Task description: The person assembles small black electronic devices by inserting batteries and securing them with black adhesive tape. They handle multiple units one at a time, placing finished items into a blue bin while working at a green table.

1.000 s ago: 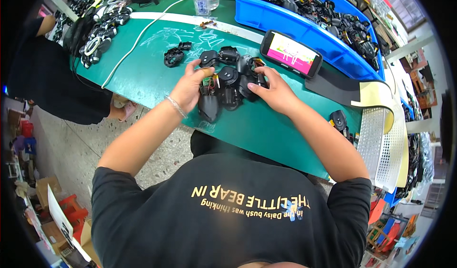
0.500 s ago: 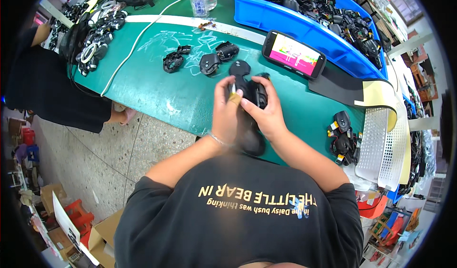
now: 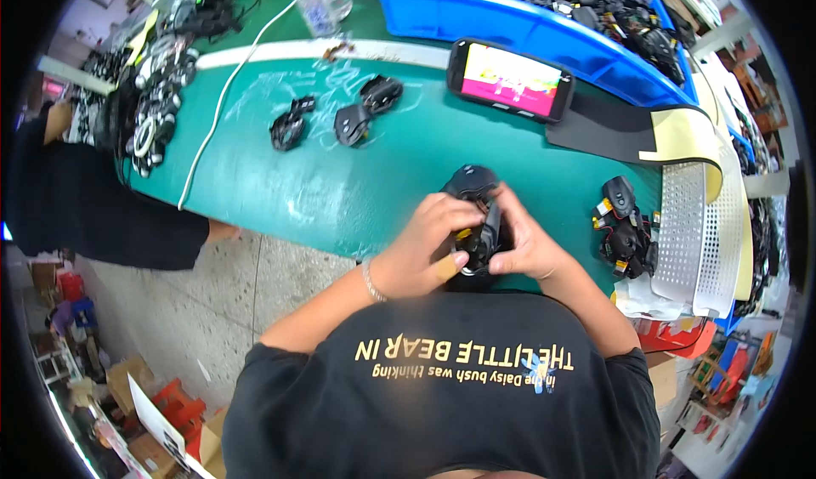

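Observation:
Close to my body, my left hand (image 3: 429, 245) and my right hand (image 3: 523, 245) both grip a black plastic device housing (image 3: 486, 234). Its inner side shows a yellow part near my left thumb. My left fingers curl over its left side, while my right thumb and fingers hold the right edge. Just beyond my fingertips is a rounded black shell (image 3: 472, 179); I cannot tell whether it is joined to the held piece. Dark parts under my hands are mostly hidden. A yellowish wrap covers part of my left thumb.
Farther up the green table (image 3: 340, 198) lie several black housings (image 3: 350, 125). A phone (image 3: 510, 81) leans by a blue bin (image 3: 544, 33) full of black parts. More black units (image 3: 625, 224) sit at right beside a white perforated tray (image 3: 680, 224). Another person's dark clothing (image 3: 110, 198) shows at left.
My hands and the held housing have shifted right and nearer my body. The housing's inside with the yellow part now shows between my thumbs. The whole view has shifted slightly.

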Demonstrator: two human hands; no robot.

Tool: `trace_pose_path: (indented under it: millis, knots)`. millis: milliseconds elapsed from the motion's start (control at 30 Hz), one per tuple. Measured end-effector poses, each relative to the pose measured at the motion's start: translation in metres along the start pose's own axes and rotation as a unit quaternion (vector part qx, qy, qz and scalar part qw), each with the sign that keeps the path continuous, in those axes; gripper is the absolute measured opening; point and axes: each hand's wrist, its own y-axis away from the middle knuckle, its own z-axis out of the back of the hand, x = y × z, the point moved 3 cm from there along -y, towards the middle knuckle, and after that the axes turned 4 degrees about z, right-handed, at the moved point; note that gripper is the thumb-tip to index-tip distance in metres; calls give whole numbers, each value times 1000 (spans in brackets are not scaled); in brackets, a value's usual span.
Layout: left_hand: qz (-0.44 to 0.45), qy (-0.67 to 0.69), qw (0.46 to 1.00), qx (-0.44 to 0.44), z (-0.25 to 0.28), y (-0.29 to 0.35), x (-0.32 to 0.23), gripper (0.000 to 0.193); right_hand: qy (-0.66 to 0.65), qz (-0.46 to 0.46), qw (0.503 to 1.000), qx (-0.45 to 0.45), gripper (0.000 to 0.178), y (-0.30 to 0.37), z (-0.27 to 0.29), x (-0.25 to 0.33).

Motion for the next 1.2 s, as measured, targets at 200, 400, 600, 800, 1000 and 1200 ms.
trace_pose_path:
  millis: [200, 400, 600, 800, 1000, 1200]
  knots:
    - [-157, -59, 975, -148, 7, 3, -15, 36, 16, -34, 997, 70, 64, 7, -2, 3]
    - [-190, -84, 939, -274, 10, -16, -19, 39, -83, -48, 994, 47, 62, 21, -6, 10]
    - [29, -392, 868, -302, 111, -46, 23, 47, -75, -7, 989, 126, 52, 22, 5, 9]
    - [214, -420, 880, -56, 114, -46, 61, 67, -97, 21, 989, 113, 54, 26, 11, 5]
    - [266, -377, 884, -72, 96, -35, 52, 61, -91, 19, 992, 90, 51, 28, 11, 5]
    - [440, 249, 862, -42, 49, -5, 6, 50, -103, -11, 992, 76, 50, 31, 10, 12]
